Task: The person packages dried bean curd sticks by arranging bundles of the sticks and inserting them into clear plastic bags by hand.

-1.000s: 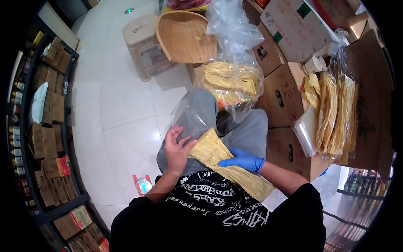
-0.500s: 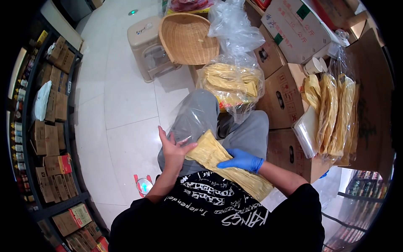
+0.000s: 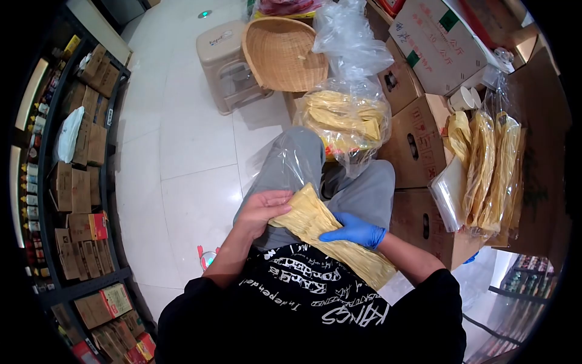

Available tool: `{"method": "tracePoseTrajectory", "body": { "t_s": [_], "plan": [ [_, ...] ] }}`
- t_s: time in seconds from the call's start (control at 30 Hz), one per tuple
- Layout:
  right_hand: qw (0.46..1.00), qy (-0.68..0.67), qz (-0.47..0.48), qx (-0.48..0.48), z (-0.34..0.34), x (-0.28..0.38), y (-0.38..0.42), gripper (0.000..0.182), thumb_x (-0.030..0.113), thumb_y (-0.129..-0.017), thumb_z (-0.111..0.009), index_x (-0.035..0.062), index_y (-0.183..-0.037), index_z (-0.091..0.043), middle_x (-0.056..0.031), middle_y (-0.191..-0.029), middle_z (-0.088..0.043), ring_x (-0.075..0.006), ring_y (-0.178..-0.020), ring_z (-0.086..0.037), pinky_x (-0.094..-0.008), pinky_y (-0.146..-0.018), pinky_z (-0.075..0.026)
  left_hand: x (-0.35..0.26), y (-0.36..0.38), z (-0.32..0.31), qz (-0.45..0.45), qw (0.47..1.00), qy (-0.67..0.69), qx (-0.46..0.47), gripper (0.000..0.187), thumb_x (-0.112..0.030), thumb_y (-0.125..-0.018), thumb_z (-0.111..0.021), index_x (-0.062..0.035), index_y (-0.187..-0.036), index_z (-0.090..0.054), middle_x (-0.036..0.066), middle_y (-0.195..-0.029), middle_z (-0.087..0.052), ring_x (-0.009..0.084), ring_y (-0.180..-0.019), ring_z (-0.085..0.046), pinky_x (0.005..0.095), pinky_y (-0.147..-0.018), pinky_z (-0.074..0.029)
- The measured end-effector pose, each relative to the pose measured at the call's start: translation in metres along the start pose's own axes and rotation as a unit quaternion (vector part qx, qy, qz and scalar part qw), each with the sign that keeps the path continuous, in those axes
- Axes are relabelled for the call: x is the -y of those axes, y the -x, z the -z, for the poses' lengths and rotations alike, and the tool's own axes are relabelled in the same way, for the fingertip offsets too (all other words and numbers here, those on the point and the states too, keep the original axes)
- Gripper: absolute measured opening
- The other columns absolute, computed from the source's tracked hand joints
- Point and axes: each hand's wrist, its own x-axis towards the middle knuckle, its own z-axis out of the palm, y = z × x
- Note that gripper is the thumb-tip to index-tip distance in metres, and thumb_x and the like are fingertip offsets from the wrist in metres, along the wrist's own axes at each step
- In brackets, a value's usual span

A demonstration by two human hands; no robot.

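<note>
Across my lap lies a flat bundle of yellow dried bean curd sticks (image 3: pixel 312 217), slanting down to the right inside a clear plastic bag (image 3: pixel 290 162). The bag's loose end spreads thinly over my left knee. My left hand (image 3: pixel 262 210), bare, is closed at the bundle's upper left end, gripping the bag film there; part of its grip is hidden. A blue glove covers my right hand (image 3: pixel 356 232), which clasps the bundle around its middle, thumb on top.
Ahead, a bag of more bean curd sticks (image 3: pixel 342 115) sits beyond my knees, near a wicker basket (image 3: pixel 285 54) and a beige stool (image 3: pixel 219 45). On the right, cartons (image 3: pixel 418 142) carry filled bags (image 3: pixel 497 164), clear sleeves (image 3: pixel 447 191) and paper cups (image 3: pixel 462 99). Shelves (image 3: pixel 79 194) line the left.
My left hand's spread fingers have closed together onto the bag at the bundle's upper end. The right hand keeps its hold. The whole view has shifted slightly.
</note>
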Motion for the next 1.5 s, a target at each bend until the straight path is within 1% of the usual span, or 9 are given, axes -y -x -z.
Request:
{"method": "tracePoseTrajectory", "body": {
  "t_s": [0.13,0.3,0.53,0.6,0.7,0.8,1.0,1.33,1.5],
  "plan": [
    [1.000,-0.014,0.011,-0.010,0.000,-0.002,0.004,0.069,0.029,-0.079,-0.076,-0.0042,-0.131,-0.047,-0.0117,-0.117,-0.060,-0.0168,-0.104,-0.057,-0.0302,-0.093,-0.044,0.000,0.000,0.000,0.019,0.999,-0.002,0.028,0.045,0.001,-0.082,-0.069,0.0088,-0.123,-0.053,0.016,-0.115,-0.062,0.0179,-0.102,-0.061,0.0277,-0.091,-0.048],
    [0.994,-0.106,0.002,-0.030,-0.004,0.002,0.013,0.061,0.025,-0.080,-0.075,-0.0041,-0.127,-0.051,-0.0095,-0.113,-0.061,-0.0142,-0.099,-0.059,-0.0278,-0.089,-0.046,-0.001,0.002,-0.013,-0.028,0.998,0.025,0.046,0.036,-0.009,-0.092,-0.059,0.0095,-0.122,-0.053,0.012,-0.112,-0.064,0.0152,-0.101,-0.060,0.0264,-0.092,-0.045],
    [0.991,-0.125,0.012,-0.035,-0.005,0.002,0.017,0.054,0.023,-0.082,-0.073,-0.0037,-0.125,-0.053,-0.0082,-0.111,-0.062,-0.0135,-0.097,-0.060,-0.0276,-0.086,-0.047,0.001,0.005,-0.020,-0.074,0.996,-0.034,0.038,0.039,-0.020,-0.098,-0.050,0.0102,-0.122,-0.053,0.014,-0.115,-0.062,0.0172,-0.104,-0.060,0.0281,-0.095,-0.044],
    [0.987,-0.156,0.013,-0.037,-0.003,-0.003,0.017,0.053,0.023,-0.083,-0.071,-0.0036,-0.125,-0.052,-0.0083,-0.111,-0.062,-0.0142,-0.096,-0.060,-0.0284,-0.086,-0.048,-0.003,0.007,-0.027,-0.040,0.996,0.083,-0.005,0.042,-0.024,-0.100,-0.046,0.0122,-0.122,-0.051,0.017,-0.120,-0.059,0.0206,-0.109,-0.058,0.0310,-0.097,-0.044],
    [0.980,-0.192,0.024,-0.047,-0.008,-0.004,0.015,0.052,0.022,-0.084,-0.070,-0.0034,-0.126,-0.052,-0.0086,-0.111,-0.062,-0.0151,-0.096,-0.061,-0.0288,-0.086,-0.048,-0.002,0.008,-0.027,-0.053,0.991,0.126,-0.016,0.045,-0.026,-0.100,-0.044,0.0138,-0.122,-0.050,0.020,-0.124,-0.056,0.0235,-0.113,-0.056,0.0338,-0.098,-0.043],
    [0.975,-0.215,0.024,-0.049,-0.009,0.000,0.015,0.053,0.020,-0.083,-0.070,-0.0033,-0.126,-0.051,-0.0091,-0.112,-0.062,-0.0159,-0.096,-0.061,-0.0292,-0.086,-0.048,-0.002,0.009,-0.033,-0.102,0.990,0.082,-0.044,0.046,-0.027,-0.100,-0.045,0.0136,-0.122,-0.050,0.020,-0.121,-0.058,0.0228,-0.110,-0.058,0.0344,-0.096,-0.045],
    [0.973,-0.218,0.023,-0.072,-0.009,0.005,0.021,0.053,0.018,-0.083,-0.071,-0.0042,-0.127,-0.050,-0.0103,-0.113,-0.062,-0.0168,-0.098,-0.062,-0.0298,-0.087,-0.049,-0.015,0.016,-0.034,-0.089,0.996,0.023,0.012,0.044,-0.025,-0.100,-0.044,0.0118,-0.123,-0.050,0.016,-0.116,-0.061,0.0212,-0.106,-0.060,0.0344,-0.094,-0.048],
    [0.974,-0.209,0.039,-0.078,-0.006,0.005,0.020,0.054,0.020,-0.082,-0.071,-0.0049,-0.125,-0.051,-0.0100,-0.112,-0.062,-0.0160,-0.097,-0.062,-0.0293,-0.086,-0.048,-0.016,0.015,-0.038,-0.093,0.995,0.043,-0.018,0.045,-0.026,-0.101,-0.042,0.0120,-0.123,-0.050,0.017,-0.118,-0.060,0.0227,-0.108,-0.060,0.0357,-0.095,-0.047],
    [0.977,-0.194,0.041,-0.078,-0.006,0.009,0.021,0.053,0.020,-0.083,-0.072,-0.0048,-0.125,-0.051,-0.0095,-0.111,-0.062,-0.0149,-0.096,-0.061,-0.0286,-0.085,-0.048,-0.022,0.015,-0.039,-0.095,0.995,-0.009,-0.020,0.040,-0.023,-0.098,-0.050,0.0119,-0.117,-0.056,0.016,-0.108,-0.065,0.0201,-0.098,-0.064,0.0308,-0.090,-0.049]
  ]
}}
